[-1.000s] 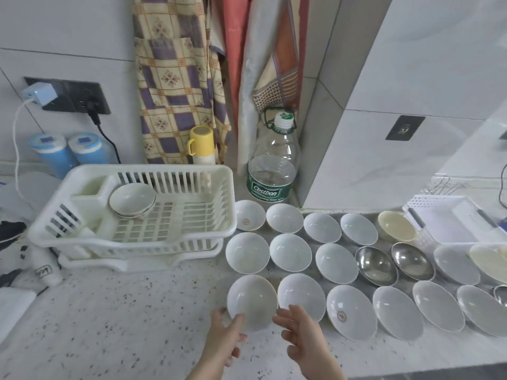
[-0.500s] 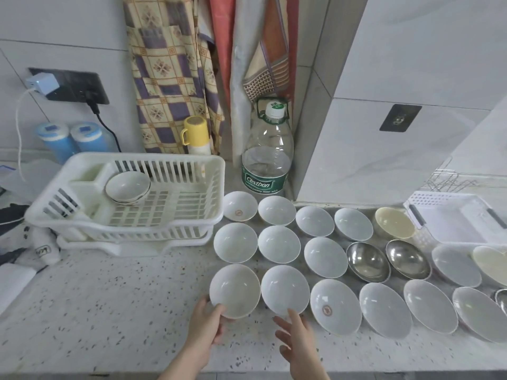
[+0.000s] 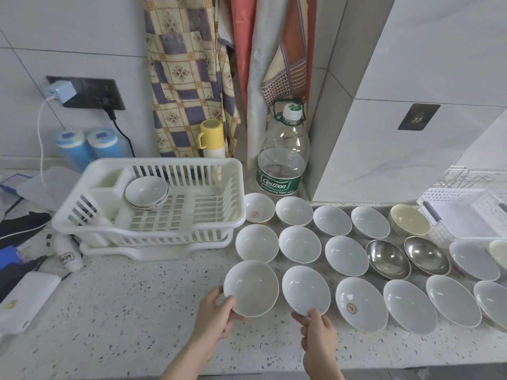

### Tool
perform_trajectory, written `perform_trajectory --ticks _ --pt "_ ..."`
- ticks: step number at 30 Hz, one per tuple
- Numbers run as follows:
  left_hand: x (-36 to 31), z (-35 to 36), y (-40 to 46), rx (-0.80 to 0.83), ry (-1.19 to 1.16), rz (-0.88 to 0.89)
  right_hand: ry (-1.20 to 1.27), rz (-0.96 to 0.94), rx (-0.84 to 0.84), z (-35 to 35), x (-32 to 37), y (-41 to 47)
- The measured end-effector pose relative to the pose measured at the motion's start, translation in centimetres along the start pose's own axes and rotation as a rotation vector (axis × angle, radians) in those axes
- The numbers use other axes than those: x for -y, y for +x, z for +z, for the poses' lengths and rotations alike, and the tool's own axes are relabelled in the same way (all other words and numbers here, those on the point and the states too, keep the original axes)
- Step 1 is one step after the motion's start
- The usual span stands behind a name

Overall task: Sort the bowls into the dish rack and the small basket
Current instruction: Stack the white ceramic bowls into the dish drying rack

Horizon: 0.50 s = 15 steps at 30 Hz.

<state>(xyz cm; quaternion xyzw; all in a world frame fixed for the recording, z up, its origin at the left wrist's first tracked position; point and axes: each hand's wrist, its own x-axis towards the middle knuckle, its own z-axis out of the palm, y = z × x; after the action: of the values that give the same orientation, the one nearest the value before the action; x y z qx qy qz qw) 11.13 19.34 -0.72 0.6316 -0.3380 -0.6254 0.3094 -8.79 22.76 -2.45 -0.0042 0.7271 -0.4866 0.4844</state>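
Observation:
Several white bowls lie in rows on the speckled counter, with two steel bowls (image 3: 388, 259) and a cream bowl (image 3: 410, 219) among them. My left hand (image 3: 215, 315) grips the near rim of the front-left white bowl (image 3: 251, 287). My right hand (image 3: 318, 331) pinches the near rim of the white bowl beside it (image 3: 306, 290). The white dish rack (image 3: 153, 204) at the left holds stacked small bowls (image 3: 146, 192). A small white basket (image 3: 466, 212) stands at the far right.
A large water bottle (image 3: 282, 157) and a yellow flask (image 3: 211, 138) stand behind the bowls. Blue canisters (image 3: 87, 146), a wall socket with plugs, a white power bank (image 3: 26, 303) and dark cables sit left. Cloths hang on the wall.
My left hand has closed its grip on the front-left bowl's rim. My right hand has moved forward from the counter and taken hold of the neighbouring bowl's rim.

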Motion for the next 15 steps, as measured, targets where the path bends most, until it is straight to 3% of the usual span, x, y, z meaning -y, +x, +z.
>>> perform_trajectory --ticks 6,15 --pt "-4.6 -4.2 -0.2 0.063 -0.013 0.169 0.096 -0.131 -0.062 3.0 -0.2 -3.1" --pt "-10.4 -14.6 0.8 -0.056 -0.098 0.323 0.172 -0.442 0.045 10.4 3.7 -8.0"
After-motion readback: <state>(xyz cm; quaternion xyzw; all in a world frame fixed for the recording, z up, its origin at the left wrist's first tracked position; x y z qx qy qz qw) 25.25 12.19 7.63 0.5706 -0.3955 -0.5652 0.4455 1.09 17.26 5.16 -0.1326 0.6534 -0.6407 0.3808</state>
